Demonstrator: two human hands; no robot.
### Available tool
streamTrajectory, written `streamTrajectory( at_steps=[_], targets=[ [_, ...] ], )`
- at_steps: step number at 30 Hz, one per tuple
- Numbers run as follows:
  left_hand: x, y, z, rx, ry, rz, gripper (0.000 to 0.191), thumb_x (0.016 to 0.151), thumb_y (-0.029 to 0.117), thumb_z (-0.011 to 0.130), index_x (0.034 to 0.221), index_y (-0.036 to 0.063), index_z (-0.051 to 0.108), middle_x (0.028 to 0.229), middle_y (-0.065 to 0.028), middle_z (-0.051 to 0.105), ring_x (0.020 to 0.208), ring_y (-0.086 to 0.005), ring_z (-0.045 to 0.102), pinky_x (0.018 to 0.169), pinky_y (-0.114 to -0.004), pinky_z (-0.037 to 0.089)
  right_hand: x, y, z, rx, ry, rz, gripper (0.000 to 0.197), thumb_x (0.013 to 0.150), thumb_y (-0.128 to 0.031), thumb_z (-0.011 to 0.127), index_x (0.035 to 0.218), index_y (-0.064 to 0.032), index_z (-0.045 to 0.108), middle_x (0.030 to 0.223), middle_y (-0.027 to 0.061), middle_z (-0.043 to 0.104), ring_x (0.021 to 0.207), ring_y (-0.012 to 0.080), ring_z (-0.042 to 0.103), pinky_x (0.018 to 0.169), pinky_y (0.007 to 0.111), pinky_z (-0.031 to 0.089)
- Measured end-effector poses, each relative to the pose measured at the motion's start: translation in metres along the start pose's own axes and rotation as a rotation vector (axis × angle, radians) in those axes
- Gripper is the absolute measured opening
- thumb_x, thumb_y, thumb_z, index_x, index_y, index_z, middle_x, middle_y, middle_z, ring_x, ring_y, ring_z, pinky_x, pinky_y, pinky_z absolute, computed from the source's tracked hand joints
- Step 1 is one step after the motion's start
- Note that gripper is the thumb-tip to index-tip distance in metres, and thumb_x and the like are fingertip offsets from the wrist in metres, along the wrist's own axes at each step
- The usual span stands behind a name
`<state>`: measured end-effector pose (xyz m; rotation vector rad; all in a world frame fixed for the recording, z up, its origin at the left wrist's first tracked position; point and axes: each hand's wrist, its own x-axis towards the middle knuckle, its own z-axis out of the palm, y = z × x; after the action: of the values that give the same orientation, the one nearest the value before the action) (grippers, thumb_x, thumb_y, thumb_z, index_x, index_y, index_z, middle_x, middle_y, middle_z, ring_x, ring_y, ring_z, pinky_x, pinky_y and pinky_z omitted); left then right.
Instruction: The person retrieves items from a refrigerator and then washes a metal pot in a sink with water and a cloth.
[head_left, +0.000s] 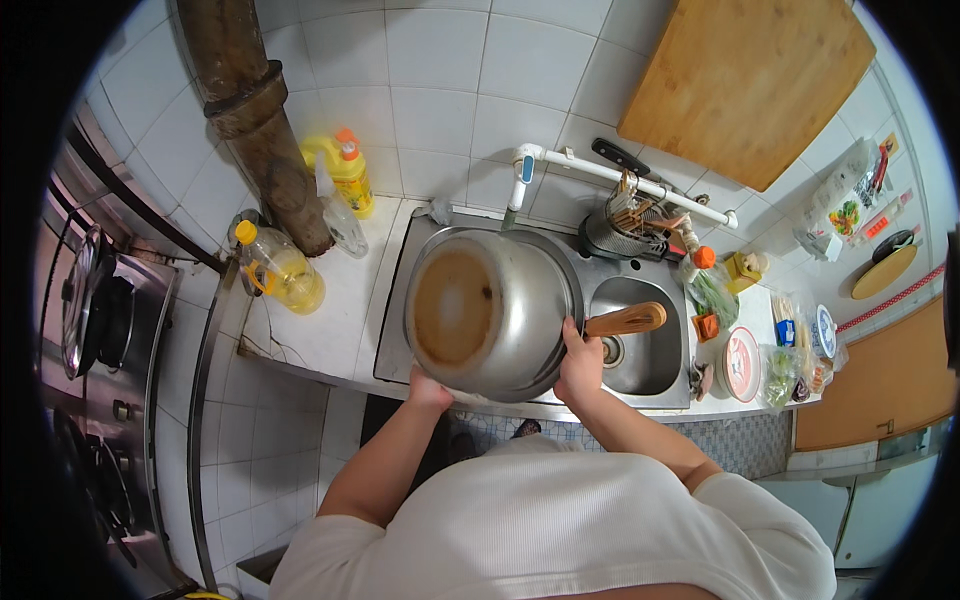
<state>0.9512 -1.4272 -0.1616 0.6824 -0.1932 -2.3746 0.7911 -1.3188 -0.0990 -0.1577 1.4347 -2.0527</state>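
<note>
A large metal pan (526, 300) is tipped over the big sink basin (574, 255), its underside facing me. A brown stained round patch marks the base. Its wooden handle (626, 319) sticks out to the right, above the small sink basin (660, 337). My right hand (581, 366) grips the rim just below the handle. At the lower left edge my left hand (430, 390) supports the pan, its fingers partly hidden behind the metal. What is inside the pan cannot be seen. A white faucet (519, 180) stands behind, its spout pointing down near the pan's far side.
Left on the counter are an oil bottle (283, 270) and a yellow detergent bottle (349, 176). A utensil holder (621, 225) stands behind the small basin. Right are a bowl (741, 364) and bagged vegetables (781, 373). A gas stove (150, 315) lies far left; a cutting board (742, 82) hangs above.
</note>
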Motion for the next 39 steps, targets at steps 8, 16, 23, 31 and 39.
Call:
streamTrajectory(
  at_steps=[8,16,23,31,39],
  targets=[
    [0.067,0.087,0.009,0.309,-0.096,0.157,0.042,0.090,0.029,0.049,0.126,0.0078,0.042,0.123,-0.0097,0.048,0.109,-0.0233,0.050,0.091,-0.036,0.044,-0.001,-0.019,-0.011,-0.129,-0.153,-0.167,0.018,0.089,-0.014,0.054,0.102,-0.0024,0.049,0.091,0.0026,0.056,0.084,0.0104,0.051,0.077,0.025,0.041],
    [0.049,0.102,0.064,0.661,-0.419,0.593,0.011,0.092,0.017,0.048,0.095,0.0055,0.048,0.083,-0.0016,0.054,0.075,-0.0080,0.051,0.067,-0.022,0.043,0.012,-0.037,-0.017,-0.174,-0.223,-0.314,0.012,0.089,-0.007,0.052,0.101,-0.0068,0.051,0.093,0.0005,0.056,0.085,0.0099,0.050,0.080,0.026,0.040],
    [0.006,0.062,0.115,1.138,-0.480,1.257,0.009,0.083,0.009,0.056,0.089,0.0047,0.053,0.083,-0.0109,0.053,0.080,-0.0226,0.054,0.066,-0.031,0.045,-0.001,-0.035,-0.001,-0.439,-0.183,-0.451,0.013,0.087,-0.014,0.057,0.091,-0.0045,0.050,0.074,-0.0031,0.048,0.069,0.0063,0.042,0.062,0.021,0.036],
    [-0.046,0.014,0.125,1.453,-0.815,1.582,0.015,0.067,0.011,0.065,0.080,0.0113,0.057,0.082,-0.0090,0.054,0.083,-0.0288,0.054,0.077,-0.041,0.044,-0.006,-0.038,0.002,-0.418,-0.207,-0.312,0.013,0.087,-0.013,0.056,0.091,-0.0030,0.050,0.072,-0.0029,0.049,0.065,0.0063,0.042,0.059,0.022,0.037],
    [-0.047,0.026,0.129,1.583,-0.947,1.627,0.016,0.068,0.018,0.068,0.080,0.0122,0.058,0.088,-0.0078,0.058,0.080,-0.0251,0.057,0.081,-0.040,0.046,-0.004,-0.040,0.005,-0.501,-0.264,-0.250,0.019,0.087,-0.011,0.057,0.100,-0.0010,0.047,0.081,-0.0007,0.051,0.074,0.0065,0.045,0.066,0.022,0.039]
  ],
)
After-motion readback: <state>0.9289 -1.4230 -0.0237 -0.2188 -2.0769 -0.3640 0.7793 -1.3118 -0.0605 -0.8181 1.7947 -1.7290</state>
